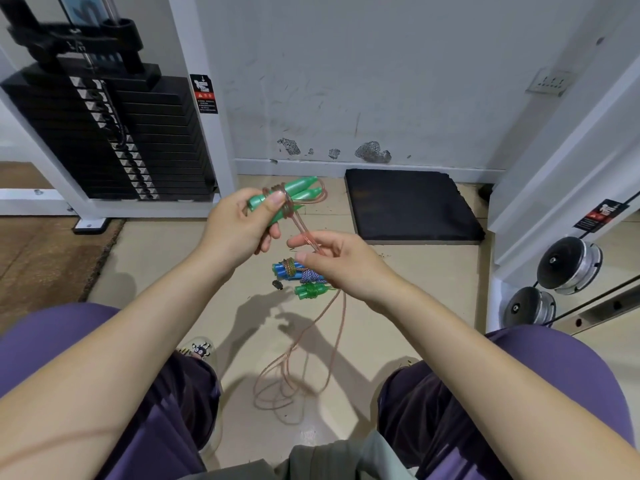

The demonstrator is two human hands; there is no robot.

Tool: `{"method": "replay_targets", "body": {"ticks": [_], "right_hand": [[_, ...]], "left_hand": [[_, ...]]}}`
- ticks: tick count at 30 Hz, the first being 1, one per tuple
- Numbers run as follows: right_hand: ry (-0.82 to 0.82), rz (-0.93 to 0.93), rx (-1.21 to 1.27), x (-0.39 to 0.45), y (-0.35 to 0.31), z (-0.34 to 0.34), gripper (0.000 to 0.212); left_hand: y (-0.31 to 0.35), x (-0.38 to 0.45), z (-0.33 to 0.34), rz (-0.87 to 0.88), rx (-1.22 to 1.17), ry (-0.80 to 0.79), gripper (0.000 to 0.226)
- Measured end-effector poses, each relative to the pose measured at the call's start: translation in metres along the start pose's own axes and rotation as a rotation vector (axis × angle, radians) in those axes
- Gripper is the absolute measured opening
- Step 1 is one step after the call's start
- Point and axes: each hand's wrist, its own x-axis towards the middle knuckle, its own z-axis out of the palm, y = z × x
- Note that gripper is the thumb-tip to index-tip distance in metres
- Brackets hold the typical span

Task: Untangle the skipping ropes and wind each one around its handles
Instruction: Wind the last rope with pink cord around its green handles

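Left hand (242,226) grips the green handles (294,194) at centre frame, pink rope (301,358) looped round them. Right hand (332,261), just below right, pinches that rope; the slack trails to the floor (173,271) in coils.

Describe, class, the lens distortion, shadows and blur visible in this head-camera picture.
Head view: wide-angle bending bows the white frame at right; hard shadows of arms fall on the floor beneath the hands; the weight stack top is smeared; the pink rope stays sharp.
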Motion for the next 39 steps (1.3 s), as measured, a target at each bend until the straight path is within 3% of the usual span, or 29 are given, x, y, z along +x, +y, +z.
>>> {"method": "replay_targets", "body": {"ticks": [6, 10, 12, 15, 18, 22, 25, 30, 36, 39], "right_hand": [[0.222, -0.083, -0.431, 0.005, 0.001, -0.001, 0.006], [0.223, -0.189, -0.492, 0.004, 0.004, -0.001, 0.019], [0.286, -0.306, -0.572, 0.004, 0.003, -0.002, 0.021], [0.362, -0.404, -0.667, 0.003, 0.002, -0.012, 0.018], [0.381, -0.362, -0.566, 0.006, 0.001, -0.022, 0.017], [0.274, -0.232, -0.312, 0.006, -0.001, -0.024, 0.012], [0.178, -0.228, -0.090, 0.006, 0.002, -0.029, 0.024], [0.150, -0.271, -0.025, 0.005, 0.001, -0.030, 0.019], [0.221, -0.171, 0.191, 0.008, 0.002, -0.026, 0.013], [0.128, -0.111, 0.490, 0.008, 0.004, -0.019, 0.026]], "left_hand": [[-0.011, 0.004, -0.001, -0.006, 0.160, 0.048, 0.045], [-0.015, 0.005, -0.003, -0.025, 0.214, 0.084, 0.040], [-0.015, 0.003, -0.002, -0.040, 0.366, -0.008, 0.034], [-0.004, -0.004, 0.000, -0.071, 0.467, -0.347, 0.028], [0.008, -0.008, -0.002, -0.028, 0.395, -0.542, 0.023], [0.010, -0.013, -0.002, -0.056, 0.238, -0.625, 0.019], [0.009, -0.016, -0.001, -0.086, 0.173, -0.654, 0.018], [0.012, -0.016, -0.003, -0.090, 0.089, -0.652, 0.026], [0.012, -0.017, 0.005, -0.071, -0.061, -0.528, 0.028], [0.012, -0.016, 0.009, -0.063, -0.118, -0.423, 0.028]]}}
